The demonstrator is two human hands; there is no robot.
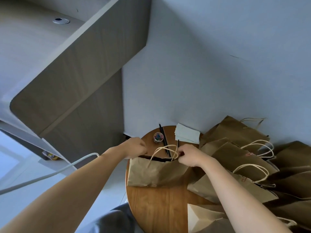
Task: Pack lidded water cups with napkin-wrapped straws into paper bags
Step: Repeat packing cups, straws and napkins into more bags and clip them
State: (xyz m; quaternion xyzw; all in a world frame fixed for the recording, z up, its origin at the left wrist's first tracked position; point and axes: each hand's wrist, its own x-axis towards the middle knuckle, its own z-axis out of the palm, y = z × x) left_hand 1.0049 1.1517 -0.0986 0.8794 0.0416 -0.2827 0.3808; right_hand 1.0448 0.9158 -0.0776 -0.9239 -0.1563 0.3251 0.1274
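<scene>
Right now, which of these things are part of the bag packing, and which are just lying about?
Part of the job:
- open paper bag, its rim held by the left hand and right hand
- black straws
- napkins
- other paper bags piled to the right

Lying about:
- jar of coloured paper clips
- white cable

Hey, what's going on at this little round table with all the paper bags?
A person is working on one brown paper bag standing on the round wooden table. The left hand and the right hand each have a grip on the bag's top edge, one at each end of the opening. Behind it lie black straws, a small jar of paper clips and white napkins. More bags are piled to the right. No cup is visible.
</scene>
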